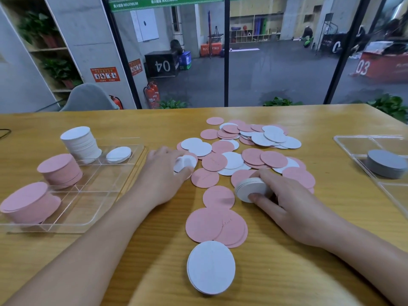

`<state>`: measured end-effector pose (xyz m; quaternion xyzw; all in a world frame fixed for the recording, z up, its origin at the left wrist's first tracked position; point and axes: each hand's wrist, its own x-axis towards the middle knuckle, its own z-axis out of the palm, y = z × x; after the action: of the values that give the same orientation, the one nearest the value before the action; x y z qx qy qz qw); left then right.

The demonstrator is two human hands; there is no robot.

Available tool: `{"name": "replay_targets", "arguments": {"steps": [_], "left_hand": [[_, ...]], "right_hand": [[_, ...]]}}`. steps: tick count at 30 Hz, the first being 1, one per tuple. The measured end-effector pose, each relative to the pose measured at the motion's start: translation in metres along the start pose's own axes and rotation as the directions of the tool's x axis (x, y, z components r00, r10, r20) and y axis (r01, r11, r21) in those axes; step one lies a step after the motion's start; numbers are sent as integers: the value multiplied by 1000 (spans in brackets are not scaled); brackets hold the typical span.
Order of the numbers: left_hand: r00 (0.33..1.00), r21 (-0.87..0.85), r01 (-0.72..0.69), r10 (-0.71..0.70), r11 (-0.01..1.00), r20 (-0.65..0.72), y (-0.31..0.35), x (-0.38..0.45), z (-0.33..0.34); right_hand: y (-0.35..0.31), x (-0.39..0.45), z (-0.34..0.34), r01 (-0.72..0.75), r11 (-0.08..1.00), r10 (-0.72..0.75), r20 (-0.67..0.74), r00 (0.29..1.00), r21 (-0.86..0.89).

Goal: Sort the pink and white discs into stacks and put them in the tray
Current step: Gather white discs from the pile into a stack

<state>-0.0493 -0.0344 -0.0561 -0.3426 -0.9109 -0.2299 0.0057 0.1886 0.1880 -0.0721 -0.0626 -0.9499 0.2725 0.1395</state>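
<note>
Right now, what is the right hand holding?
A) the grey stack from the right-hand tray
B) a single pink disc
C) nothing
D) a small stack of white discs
D: the right hand grips a small stack of white discs by its edge, just above the table, beside the loose pile of pink and white discs; the grey stack sits untouched in its own tray.

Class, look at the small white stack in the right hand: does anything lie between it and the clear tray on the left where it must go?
Yes. The left hand and forearm lie across the table between the white stack held by the right hand and the tray. Loose pink discs lie flat there too.
</note>
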Motion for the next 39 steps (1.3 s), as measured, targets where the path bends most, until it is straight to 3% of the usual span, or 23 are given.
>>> {"name": "replay_targets", "arguments": {"steps": [3,6,11,20,23,25,27,32,39], "left_hand": [[995,26,37,-39,999,86,2,-4,2],[995,29,-12,9,1000,95,5,-5,5],[989,-13,-128,129,992,73,9,-8,12],[998,-248,-62,57,967,-26,9,-3,3],[994,-428,-80,41,900,-100,8,-1,2],[997,-608,-57,9,792,-82,10,-2,0],[998,-684,-47,7,728,-62,13,-5,-3],[996,-705,-84,67,704,-52,20,-8,-1],[961,-573,-220,275,790,9,23,-11,5]], "right_hand": [[1,0,0,8,1000,-8,0,1000,6],[1,0,0,19,1000,-18,-6,1000,14],[0,0,-1,21,1000,-20,-13,1000,21],[1,0,-1,35,999,-35,-11,999,26],[1,0,-1,41,999,-41,-6,999,30],[1,0,0,42,999,-42,-4,999,30],[1,0,0,46,999,-46,-5,999,30],[4,0,0,52,998,-52,-10,999,27],[3,-1,0,48,998,-47,-8,999,47]]}}
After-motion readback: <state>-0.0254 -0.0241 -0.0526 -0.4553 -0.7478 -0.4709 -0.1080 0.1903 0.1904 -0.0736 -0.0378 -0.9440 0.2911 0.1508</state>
